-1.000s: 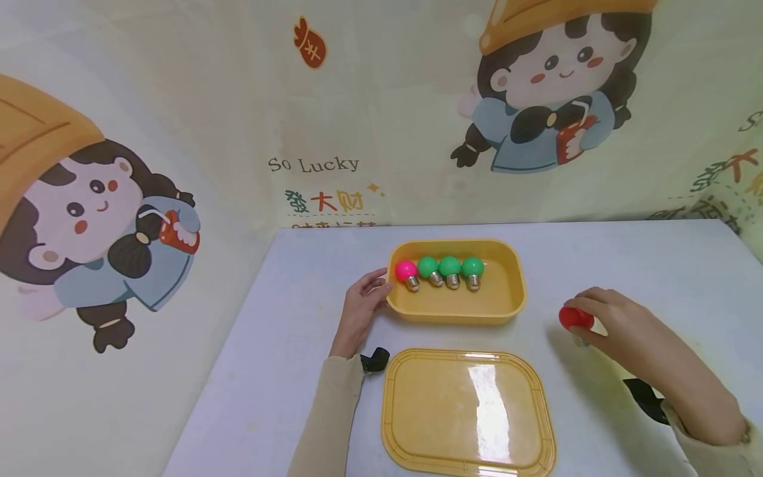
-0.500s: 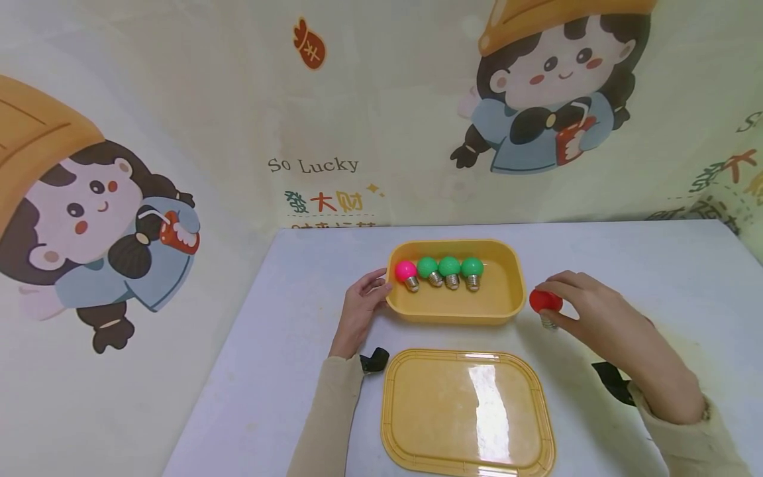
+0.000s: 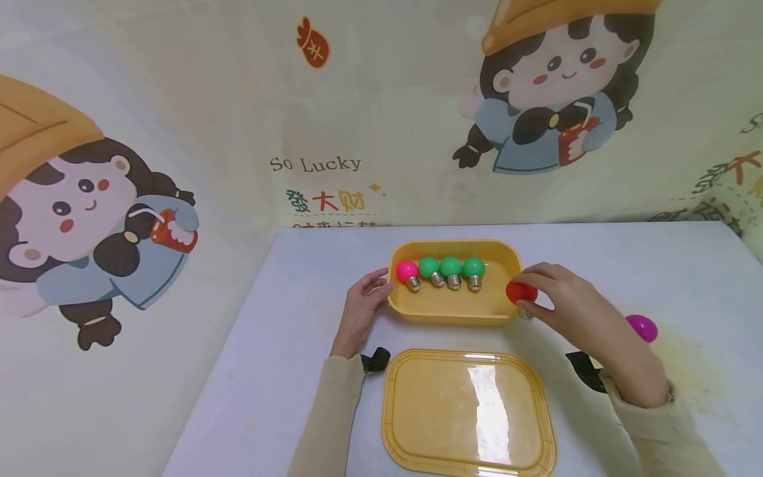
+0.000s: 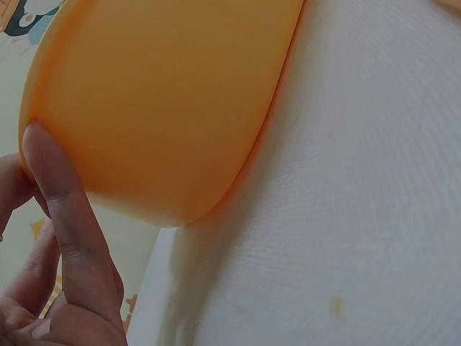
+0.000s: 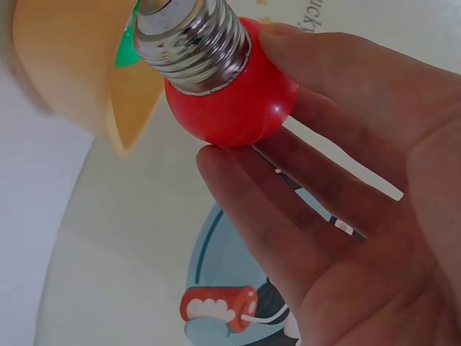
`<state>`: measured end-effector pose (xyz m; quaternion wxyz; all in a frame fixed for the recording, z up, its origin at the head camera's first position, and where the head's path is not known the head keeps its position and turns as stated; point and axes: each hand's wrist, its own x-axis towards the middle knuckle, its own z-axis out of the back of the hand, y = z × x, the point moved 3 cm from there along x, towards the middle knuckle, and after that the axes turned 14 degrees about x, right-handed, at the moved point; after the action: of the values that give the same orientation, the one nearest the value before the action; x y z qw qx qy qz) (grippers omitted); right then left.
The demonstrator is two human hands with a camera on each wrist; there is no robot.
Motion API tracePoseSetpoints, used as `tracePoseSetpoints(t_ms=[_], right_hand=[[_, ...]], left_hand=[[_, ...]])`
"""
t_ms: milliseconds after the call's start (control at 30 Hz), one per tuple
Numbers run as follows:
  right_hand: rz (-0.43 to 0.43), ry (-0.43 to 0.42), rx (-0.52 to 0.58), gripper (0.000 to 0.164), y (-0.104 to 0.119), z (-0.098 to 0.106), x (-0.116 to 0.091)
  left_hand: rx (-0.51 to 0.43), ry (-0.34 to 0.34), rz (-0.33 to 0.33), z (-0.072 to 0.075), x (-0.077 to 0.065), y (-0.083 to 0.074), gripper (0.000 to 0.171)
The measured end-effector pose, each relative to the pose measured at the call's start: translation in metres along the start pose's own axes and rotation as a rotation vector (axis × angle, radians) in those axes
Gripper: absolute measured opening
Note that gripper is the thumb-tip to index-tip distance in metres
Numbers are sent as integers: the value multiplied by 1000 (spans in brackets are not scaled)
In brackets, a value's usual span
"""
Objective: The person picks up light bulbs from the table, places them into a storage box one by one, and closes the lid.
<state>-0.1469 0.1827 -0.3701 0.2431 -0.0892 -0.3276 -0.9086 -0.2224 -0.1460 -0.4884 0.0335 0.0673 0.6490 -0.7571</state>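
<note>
A red light bulb is pinched by its globe between the thumb and fingers of my right hand. It is at the right end of the yellow basin, its metal screw base tilted toward the wrist camera. My left hand grips the basin's left end, with the thumb on the outer wall near the rim. Inside the basin, a pink bulb and three green bulbs lie in a row toward the left and back, bases facing me.
A flat yellow lid lies in front of the basin on the white table. Beside my right forearm rests a rounded purple thing, partly hidden by the arm. A printed cloth stands behind the table.
My right hand has carried the red bulb leftward from the right of the table to the basin's right end. The purple thing has come into view. My left hand has stayed put.
</note>
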Motion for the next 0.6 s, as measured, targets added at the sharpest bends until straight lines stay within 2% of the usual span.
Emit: tracePoseSetpoints(t_ms=[167,467,600], right_hand=[[-28,22,28,41,-1,-6,7],[-15,41,68,39,-2,-19,19],[17,33,80,37,-4,-26,24]], left_hand=[[-5,0,6,-1,0,0,38],[-8,-9,0,0,-2,-2,38],[-6,-8,4,-1,-2,-3,37]])
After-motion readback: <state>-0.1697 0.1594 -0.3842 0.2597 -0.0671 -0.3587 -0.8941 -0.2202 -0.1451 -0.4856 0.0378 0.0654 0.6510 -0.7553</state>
